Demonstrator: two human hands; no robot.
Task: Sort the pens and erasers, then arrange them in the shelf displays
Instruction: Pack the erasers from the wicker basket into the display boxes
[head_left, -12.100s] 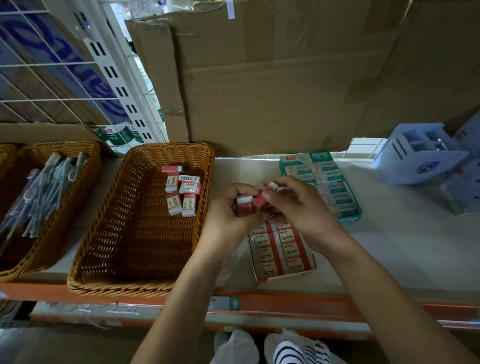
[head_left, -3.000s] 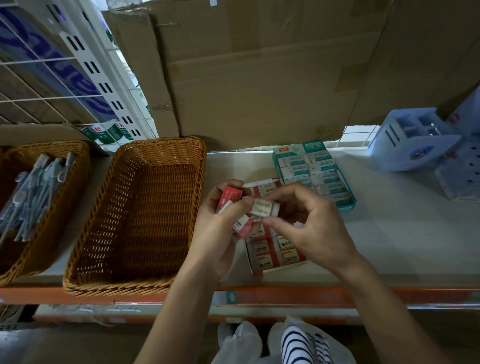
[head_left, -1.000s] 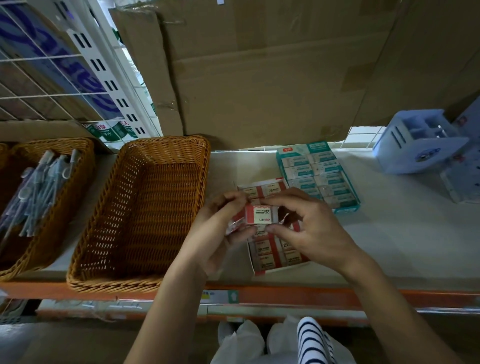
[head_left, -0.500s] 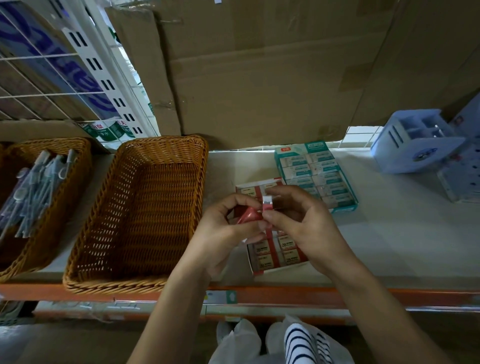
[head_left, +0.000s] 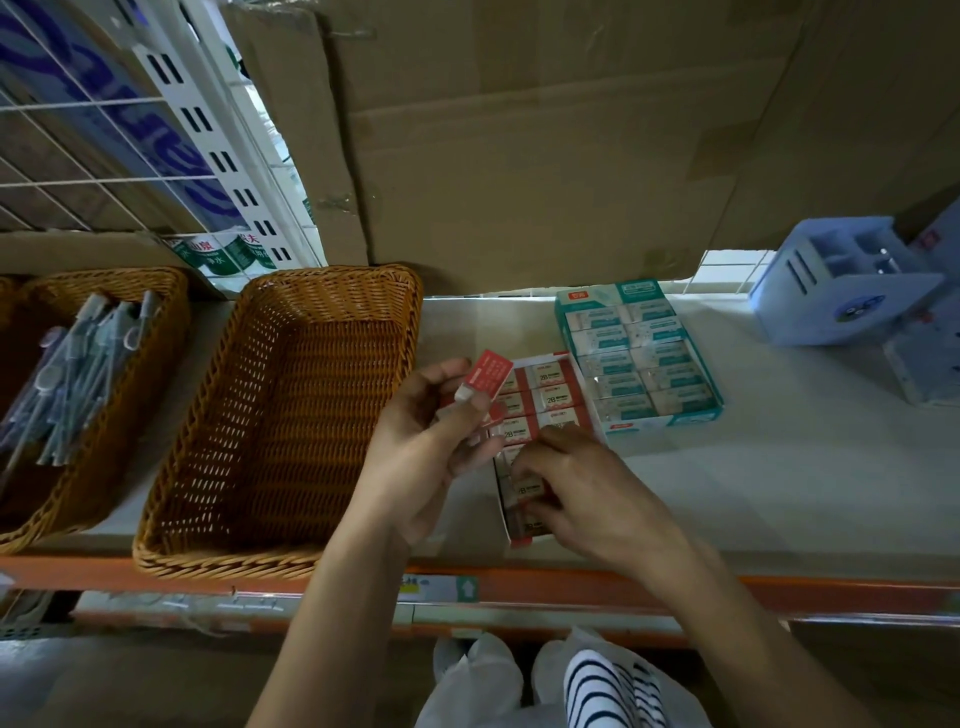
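My left hand (head_left: 431, 441) grips a small stack of red-sleeved erasers (head_left: 483, 379) just right of the wicker basket (head_left: 280, 415), which has nothing in it. My right hand (head_left: 576, 483) reaches down into the red eraser box (head_left: 545, 395) on the shelf, its curled fingers on an eraser in the near rows. A teal box of erasers (head_left: 639, 353) lies beside the red box, farther back. Pens (head_left: 78, 374) fill a second wicker basket (head_left: 130, 405) at the left.
A pale blue plastic organiser (head_left: 841, 280) and other blue items stand at the right of the white shelf (head_left: 779, 467). Large cardboard boxes (head_left: 545, 145) form the back. The shelf's orange front rail (head_left: 571, 582) runs below my forearms.
My right hand has left the eraser stack and dropped into the red box. My left hand keeps the erasers and has tilted them up to the left.
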